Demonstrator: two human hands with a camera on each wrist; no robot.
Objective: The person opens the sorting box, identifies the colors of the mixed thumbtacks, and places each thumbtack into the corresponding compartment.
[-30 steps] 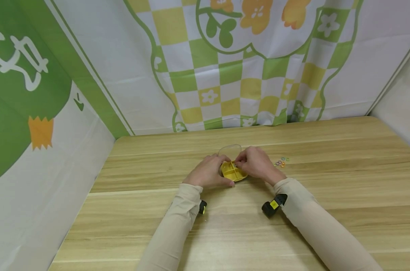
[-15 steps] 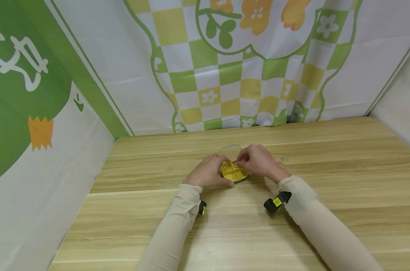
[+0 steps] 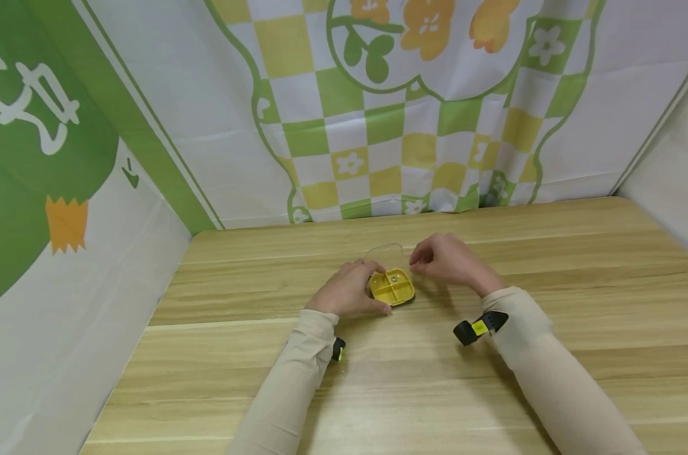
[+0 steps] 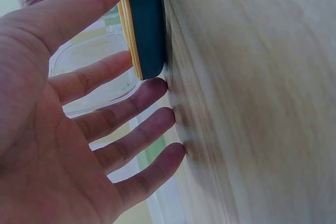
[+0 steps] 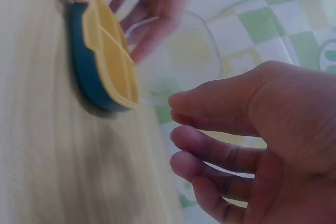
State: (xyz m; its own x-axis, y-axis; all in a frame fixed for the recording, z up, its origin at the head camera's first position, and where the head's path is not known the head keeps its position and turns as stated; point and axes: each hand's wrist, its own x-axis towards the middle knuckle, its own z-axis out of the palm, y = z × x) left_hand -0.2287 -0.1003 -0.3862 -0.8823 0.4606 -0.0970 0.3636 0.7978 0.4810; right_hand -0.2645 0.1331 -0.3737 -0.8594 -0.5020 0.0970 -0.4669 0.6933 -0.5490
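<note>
My left hand (image 3: 349, 289) holds a small divided pill box (image 3: 392, 287), thumb at its near side and index finger at its far side. The box has a yellow insert with several compartments, a dark teal base (image 4: 147, 27) and a clear lid (image 5: 197, 51) standing open behind it. One small ring (image 3: 394, 279) lies in the far right compartment. Just right of the box is my right hand (image 3: 448, 260), raised off the table. Its fingers are loosely bent, thumb close to the index finger, with nothing visible between them in the right wrist view.
The box sits on a wood-grain table (image 3: 264, 272). A curtain with green and yellow checks (image 3: 386, 133) hangs along the back edge, and a green and white sheet (image 3: 150, 208) borders the left side.
My right hand has drawn back from the box to the right, uncovering the ring in the compartment. It now hides the loose coloured rings seen on the table earlier. The left hand stays put.
</note>
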